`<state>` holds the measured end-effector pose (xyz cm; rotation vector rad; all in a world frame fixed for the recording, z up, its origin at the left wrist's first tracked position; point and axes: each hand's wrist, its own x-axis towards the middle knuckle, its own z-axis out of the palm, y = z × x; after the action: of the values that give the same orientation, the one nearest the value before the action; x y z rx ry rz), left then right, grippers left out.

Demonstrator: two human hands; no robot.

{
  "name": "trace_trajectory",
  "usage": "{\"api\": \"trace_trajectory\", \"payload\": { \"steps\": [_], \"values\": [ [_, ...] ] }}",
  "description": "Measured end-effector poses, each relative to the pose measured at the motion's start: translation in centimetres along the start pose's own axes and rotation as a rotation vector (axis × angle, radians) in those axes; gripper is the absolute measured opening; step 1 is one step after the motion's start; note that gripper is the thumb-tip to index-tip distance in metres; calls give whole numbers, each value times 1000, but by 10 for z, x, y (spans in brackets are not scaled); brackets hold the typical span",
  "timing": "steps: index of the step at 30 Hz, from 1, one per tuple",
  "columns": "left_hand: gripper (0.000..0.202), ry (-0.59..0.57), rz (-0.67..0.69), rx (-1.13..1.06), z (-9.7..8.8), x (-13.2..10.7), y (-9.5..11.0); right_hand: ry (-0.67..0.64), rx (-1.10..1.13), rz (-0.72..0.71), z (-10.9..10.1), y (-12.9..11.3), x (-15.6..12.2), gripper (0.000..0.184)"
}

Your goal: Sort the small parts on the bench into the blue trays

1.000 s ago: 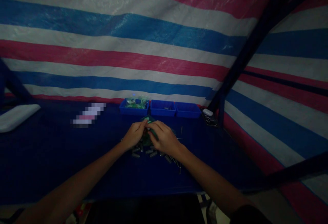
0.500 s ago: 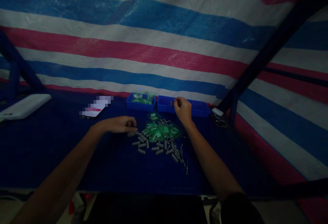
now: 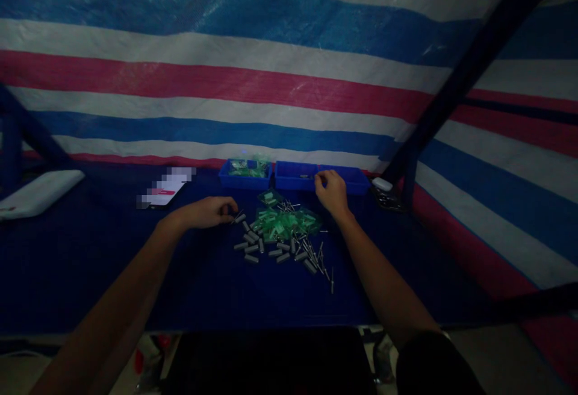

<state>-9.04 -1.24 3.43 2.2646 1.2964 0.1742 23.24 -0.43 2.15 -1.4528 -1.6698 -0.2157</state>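
Note:
My left hand (image 3: 215,212) hovers over the table left of the pile, thumb and fingers closed on a thin metal pin (image 3: 238,217) that sticks out from the fingertips. Just right of it lies a grey cylinder (image 3: 241,218). My right hand (image 3: 332,191) is over the long blue tray (image 3: 289,184), its fingers curled in a pinch with nothing visible in them. A small grey piece (image 3: 306,176) shows in the tray's left compartment, apart from the fingertips. Between my hands lie green plastic packets (image 3: 284,221), several grey cylinders (image 3: 251,258) and loose rivet-like metal pins (image 3: 332,280).
A smaller blue tray (image 3: 226,182) holds more green packets. On the left lie a phone (image 3: 169,189) with a lit screen and a white flat object (image 3: 40,193). A white case (image 3: 382,184) and a dark item (image 3: 389,201) sit at right, beside the frame post. Striped sheeting hangs behind.
My right hand has let go of a grey piece over the long tray and shifted slightly right. My left hand stays beside the pile; the pin at its fingertips now points up more.

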Motion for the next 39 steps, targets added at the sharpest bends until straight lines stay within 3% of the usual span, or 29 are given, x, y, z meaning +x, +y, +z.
{"api": "trace_trajectory", "payload": {
  "steps": [5,11,17,23,30,35,39],
  "values": [
    [21,118,37,87,13,8,5,-79,28,-55,-3,-21,-11,19],
    [27,253,65,90,27,17,11,-286,44,-275,0,-66,-31,16],
    [21,248,-15,69,29,20,10,-390,7,-320,3,-74,-37,17],
    [15,314,43,52,27,17,14,-388,24,-318,2,-75,-37,17],
    [26,409,194,-353,33,14,43,-371,148,-381,1,-82,-39,21],
    [25,398,250,-494,39,16,54,-360,120,-492,-2,-90,-42,20],
    [29,365,235,-453,32,11,53,-290,75,-500,-8,-89,-37,22]
  ]
}}
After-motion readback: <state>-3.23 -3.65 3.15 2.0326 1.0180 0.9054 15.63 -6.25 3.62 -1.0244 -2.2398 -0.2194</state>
